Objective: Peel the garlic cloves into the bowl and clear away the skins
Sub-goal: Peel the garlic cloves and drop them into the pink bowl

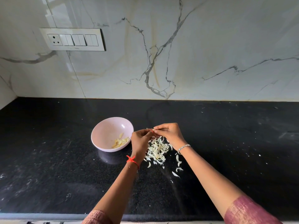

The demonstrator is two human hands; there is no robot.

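Note:
A pale pink bowl (103, 131) stands on the black counter and holds several peeled yellowish garlic cloves (121, 141) at its right side. Just right of the bowl, my left hand (140, 139) and my right hand (169, 135) meet above a heap of white garlic skins (157, 150). Both hands pinch one small garlic clove (153, 130) between their fingertips; most of it is hidden by the fingers. More loose skins (178, 162) trail toward me on the counter.
The black speckled counter (56, 159) runs wide to the left and right, dotted with tiny white flecks. A white marble wall (178, 54) rises behind it, with a switch panel (72, 39) at upper left. The counter's front edge lies close to my body.

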